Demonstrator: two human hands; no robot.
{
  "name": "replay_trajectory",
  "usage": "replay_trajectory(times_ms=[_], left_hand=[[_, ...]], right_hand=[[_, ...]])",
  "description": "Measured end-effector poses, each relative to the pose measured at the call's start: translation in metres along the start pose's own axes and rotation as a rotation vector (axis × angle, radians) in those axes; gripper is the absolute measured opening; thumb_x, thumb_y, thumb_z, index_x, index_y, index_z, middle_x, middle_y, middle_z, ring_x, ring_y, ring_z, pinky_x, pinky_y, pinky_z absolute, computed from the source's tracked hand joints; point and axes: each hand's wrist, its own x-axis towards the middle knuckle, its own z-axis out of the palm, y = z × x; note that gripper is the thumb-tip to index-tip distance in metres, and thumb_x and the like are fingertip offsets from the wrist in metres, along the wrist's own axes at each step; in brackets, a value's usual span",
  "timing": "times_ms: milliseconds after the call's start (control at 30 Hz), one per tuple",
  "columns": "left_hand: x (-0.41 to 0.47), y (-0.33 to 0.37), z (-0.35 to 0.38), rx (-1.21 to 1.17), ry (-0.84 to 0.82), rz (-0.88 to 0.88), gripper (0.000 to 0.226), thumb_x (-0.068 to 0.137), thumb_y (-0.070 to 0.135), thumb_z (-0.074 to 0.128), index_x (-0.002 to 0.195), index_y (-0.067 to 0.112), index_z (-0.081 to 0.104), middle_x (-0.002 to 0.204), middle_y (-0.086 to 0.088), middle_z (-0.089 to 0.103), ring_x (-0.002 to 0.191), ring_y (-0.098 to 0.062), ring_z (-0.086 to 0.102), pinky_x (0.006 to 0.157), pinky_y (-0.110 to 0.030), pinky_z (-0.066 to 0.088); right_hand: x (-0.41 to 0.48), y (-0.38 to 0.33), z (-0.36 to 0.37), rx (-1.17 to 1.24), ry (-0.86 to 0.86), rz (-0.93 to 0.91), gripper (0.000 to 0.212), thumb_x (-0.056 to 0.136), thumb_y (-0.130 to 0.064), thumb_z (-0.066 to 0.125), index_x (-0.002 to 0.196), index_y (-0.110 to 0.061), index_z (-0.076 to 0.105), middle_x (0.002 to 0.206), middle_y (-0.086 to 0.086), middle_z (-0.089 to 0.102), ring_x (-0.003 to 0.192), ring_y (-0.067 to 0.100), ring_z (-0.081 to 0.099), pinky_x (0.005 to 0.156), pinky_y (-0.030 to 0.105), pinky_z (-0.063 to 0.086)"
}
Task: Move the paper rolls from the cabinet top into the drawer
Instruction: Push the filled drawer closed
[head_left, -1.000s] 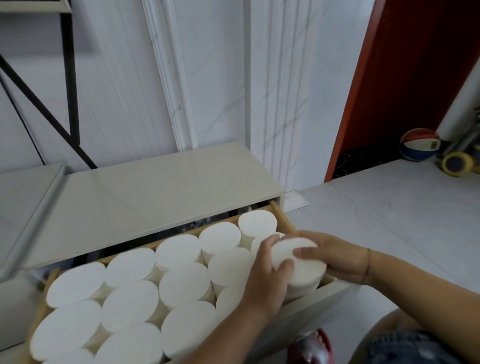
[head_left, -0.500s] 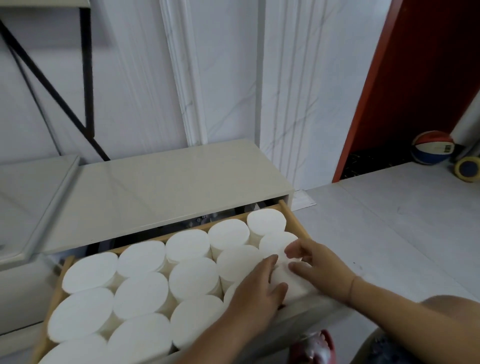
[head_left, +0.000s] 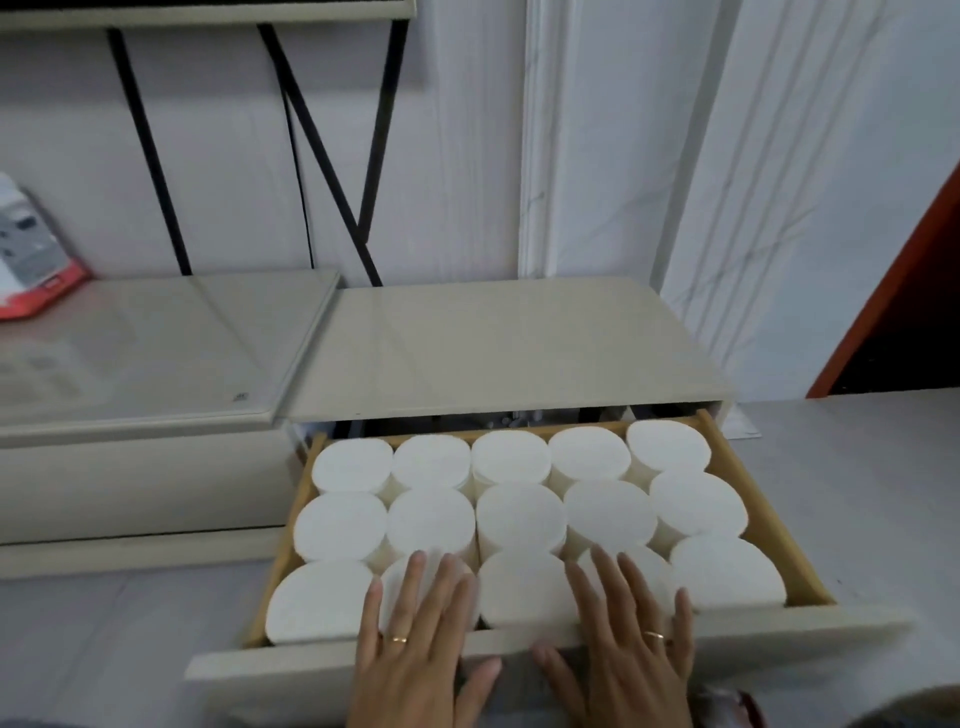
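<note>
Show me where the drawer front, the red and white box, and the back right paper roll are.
drawer front (head_left: 291, 673), head view, bare top edge left of the hands
red and white box (head_left: 31, 260), head view, its grey face
back right paper roll (head_left: 667, 444), head view, flat top

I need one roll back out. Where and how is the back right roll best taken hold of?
Likely from above: the back right roll stands upright, its flat top free. Pinch the upper rim, one finger in the gap by the drawer wall, since neighbours crowd its other sides.

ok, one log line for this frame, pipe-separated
stage: rolls packed | drawer: open, paper rolls upright in three rows | cabinet top: no rolls | left hand, right hand: flat, open, on front-row rolls
</note>
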Motion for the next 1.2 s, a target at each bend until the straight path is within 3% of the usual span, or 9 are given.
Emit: replay_trajectory(times_ms=[100, 233, 300, 400, 533, 633, 833, 1033, 1200], left_hand=[[0.005, -0.001, 0.005, 0.039, 0.037, -0.01, 0.06, 0.092, 0.057, 0.02, 0.131, 0.018, 0.044, 0.14, -0.002, 0.046, 0.144, -0.021, 0.011, 0.109, -0.05, 0.016], [0.023, -0.008, 0.014, 0.038, 0.068, -0.008, 0.063, 0.094, 0.058, 0.019, 0.137, 0.018, 0.041, 0.147, -0.002, 0.039, 0.142, -0.022, 0.014, 0.11, -0.051, 0.014], [0.036, -0.012, 0.014, 0.048, 0.053, -0.02, 0.064, 0.094, 0.057, 0.021, 0.139, 0.017, 0.042, 0.149, -0.002, 0.035, 0.143, -0.023, 0.017, 0.111, -0.05, 0.014], [0.059, -0.017, 0.015, 0.064, 0.063, -0.031, 0.064, 0.095, 0.057, 0.02, 0.141, 0.017, 0.042, 0.15, -0.002, 0.033, 0.142, -0.026, 0.023, 0.11, -0.05, 0.015], [0.093, -0.029, 0.018, 0.062, 0.076, -0.036, 0.067, 0.095, 0.056, 0.016, 0.144, 0.015, 0.036, 0.152, -0.003, 0.031, 0.142, -0.026, 0.019, 0.112, -0.047, 0.01], [0.12, -0.04, 0.021, 0.058, 0.064, -0.028, 0.072, 0.092, 0.059, 0.014, 0.148, 0.016, 0.024, 0.156, -0.002, 0.02, 0.144, -0.023, 0.005, 0.115, -0.044, 0.0], [0.169, -0.065, 0.034, 0.109, 0.044, -0.019, 0.082, 0.089, 0.061, 0.034, 0.15, 0.02, -0.002, 0.159, 0.001, -0.005, 0.144, -0.019, -0.014, 0.114, -0.037, -0.018], [0.2, -0.077, 0.039, 0.083, 0.066, -0.018, 0.079, 0.091, 0.052, 0.044, 0.15, 0.02, 0.003, 0.16, 0.0, 0.003, 0.146, -0.02, -0.003, 0.114, -0.035, -0.013], [0.203, -0.082, 0.044, 0.006, 0.144, 0.007, 0.071, 0.092, 0.049, 0.046, 0.149, 0.021, 0.015, 0.158, 0.003, 0.015, 0.146, -0.019, 0.008, 0.115, -0.032, -0.005]], right_hand=[[0.005, -0.001, 0.002, -0.026, -0.059, -0.031, 0.071, 0.085, -0.072, 0.008, 0.124, -0.028, 0.049, 0.124, 0.005, 0.066, 0.12, 0.028, 0.054, 0.107, 0.042, 0.006], [0.023, -0.001, 0.007, -0.015, 0.002, -0.06, 0.079, 0.086, -0.071, 0.012, 0.131, -0.025, 0.057, 0.139, 0.004, 0.054, 0.131, 0.02, 0.031, 0.109, 0.04, 0.006], [0.038, 0.001, 0.012, -0.069, 0.048, -0.096, 0.079, 0.086, -0.071, 0.01, 0.14, -0.026, 0.045, 0.15, 0.003, 0.04, 0.14, 0.021, 0.023, 0.111, 0.043, 0.006], [0.067, 0.005, 0.023, -0.091, 0.088, -0.143, 0.083, 0.081, -0.075, 0.003, 0.151, -0.032, 0.014, 0.16, -0.003, 0.007, 0.146, 0.018, -0.003, 0.115, 0.046, -0.007], [0.105, 0.005, 0.03, -0.114, 0.122, -0.157, 0.082, 0.083, -0.072, 0.015, 0.151, -0.026, 0.018, 0.16, 0.001, 0.013, 0.147, 0.023, 0.007, 0.117, 0.052, 0.003], [0.132, 0.004, 0.033, -0.176, 0.138, -0.172, 0.083, 0.083, -0.071, 0.02, 0.15, -0.022, 0.023, 0.158, 0.003, 0.021, 0.147, 0.026, 0.016, 0.115, 0.055, 0.011], [0.185, 0.005, 0.041, -0.247, 0.184, -0.232, 0.086, 0.084, -0.066, 0.041, 0.15, -0.013, 0.022, 0.158, 0.009, 0.021, 0.146, 0.03, 0.016, 0.116, 0.051, 0.003], [0.225, 0.006, 0.048, -0.273, 0.172, -0.219, 0.09, 0.087, -0.069, 0.025, 0.151, -0.011, 0.004, 0.161, 0.007, 0.01, 0.148, 0.023, 0.005, 0.117, 0.044, -0.007], [0.23, 0.003, 0.051, -0.224, 0.217, -0.187, 0.088, 0.085, -0.068, 0.037, 0.15, -0.011, 0.02, 0.156, 0.007, 0.027, 0.144, 0.025, 0.021, 0.118, 0.044, 0.001]])
